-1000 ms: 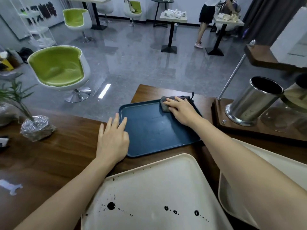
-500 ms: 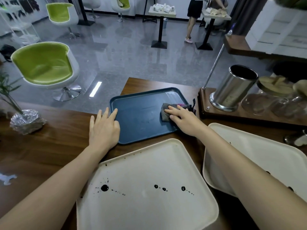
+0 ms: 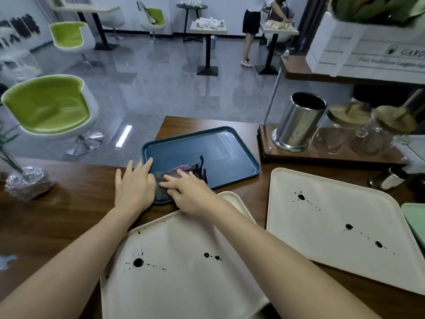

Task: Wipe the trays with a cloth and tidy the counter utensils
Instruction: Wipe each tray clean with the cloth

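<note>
Pressing cloth (image 3: 161, 191) onto blue tray (image 3: 220, 157), R hand (image 3: 190, 194); L hand (image 3: 134, 186) prob. touching rim.

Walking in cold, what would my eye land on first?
The right hand presses a grey cloth into the near left corner of a dark blue tray, while the left hand steadies its rim. Black blots spatter the near cream tray and the right cream tray; a bright green chair stands far left.

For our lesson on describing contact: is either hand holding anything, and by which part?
Nothing is gripped. The right hand presses flat on the cloth in the blue tray; the left hand rests flat on its left rim.
</note>
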Action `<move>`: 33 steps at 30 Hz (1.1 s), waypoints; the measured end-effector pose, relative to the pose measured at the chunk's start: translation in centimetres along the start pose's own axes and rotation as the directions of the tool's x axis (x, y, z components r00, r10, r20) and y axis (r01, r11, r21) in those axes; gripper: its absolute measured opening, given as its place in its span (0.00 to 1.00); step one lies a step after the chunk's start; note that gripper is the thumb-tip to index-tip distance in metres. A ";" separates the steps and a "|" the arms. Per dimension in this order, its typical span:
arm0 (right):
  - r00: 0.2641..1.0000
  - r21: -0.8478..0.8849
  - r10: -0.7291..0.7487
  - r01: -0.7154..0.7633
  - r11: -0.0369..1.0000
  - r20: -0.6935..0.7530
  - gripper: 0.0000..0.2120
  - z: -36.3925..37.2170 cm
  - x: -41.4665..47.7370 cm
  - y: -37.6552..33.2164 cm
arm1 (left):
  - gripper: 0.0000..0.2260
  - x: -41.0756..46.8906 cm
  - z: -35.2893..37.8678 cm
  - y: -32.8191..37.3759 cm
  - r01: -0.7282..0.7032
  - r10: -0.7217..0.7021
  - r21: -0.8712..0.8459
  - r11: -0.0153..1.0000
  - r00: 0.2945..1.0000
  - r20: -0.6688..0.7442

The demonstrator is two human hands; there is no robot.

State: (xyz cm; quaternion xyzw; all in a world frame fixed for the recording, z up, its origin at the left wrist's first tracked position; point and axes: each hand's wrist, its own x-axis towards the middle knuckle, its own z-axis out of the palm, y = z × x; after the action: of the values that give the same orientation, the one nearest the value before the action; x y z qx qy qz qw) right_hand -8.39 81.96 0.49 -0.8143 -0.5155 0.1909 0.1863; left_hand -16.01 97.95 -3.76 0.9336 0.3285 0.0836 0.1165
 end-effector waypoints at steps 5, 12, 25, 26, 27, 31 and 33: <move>0.997 -0.046 0.042 -0.045 0.998 -0.067 0.19 -1.0 -1.1 3.8 | 0.24 -0.1 -0.2 0.1 -0.004 0.004 -0.015 1.000 1.000 0.012; 0.927 -0.096 0.296 -0.324 0.941 -0.230 0.21 -5.8 0.3 12.0 | 0.28 -0.3 -0.4 0.3 0.024 -0.024 -0.083 0.996 1.000 0.002; 0.992 -0.135 -0.015 -0.002 0.991 -0.122 0.20 -0.8 -0.4 5.7 | 0.25 0.1 0.3 -0.2 0.030 -0.032 -0.086 0.996 0.999 -0.028; 0.988 -0.135 0.028 -0.048 0.990 -0.150 0.20 -1.7 -0.5 7.4 | 0.25 0.1 0.2 -0.2 0.035 -0.037 -0.090 0.995 0.999 -0.028; 0.979 -0.137 0.083 -0.109 0.985 -0.186 0.20 -2.6 -0.3 9.0 | 0.25 0.0 0.2 -0.2 0.037 -0.040 -0.092 0.995 0.999 -0.027; 0.917 -0.105 0.287 -0.326 0.940 -0.278 0.20 -5.1 1.3 11.6 | 0.24 -0.1 0.0 0.0 0.038 -0.041 -0.090 0.995 0.999 -0.034; 0.904 -0.125 0.307 -0.356 0.926 -0.296 0.20 -4.9 2.1 10.5 | 0.24 -0.1 0.0 0.0 0.033 -0.036 -0.086 0.996 0.999 -0.033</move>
State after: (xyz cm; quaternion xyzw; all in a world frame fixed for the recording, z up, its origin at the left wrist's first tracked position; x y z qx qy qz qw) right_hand 3.00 79.12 -0.81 -0.9218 -0.3535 0.0602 0.1471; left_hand -16.09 97.87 -3.76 0.9203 0.3428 0.1116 0.1522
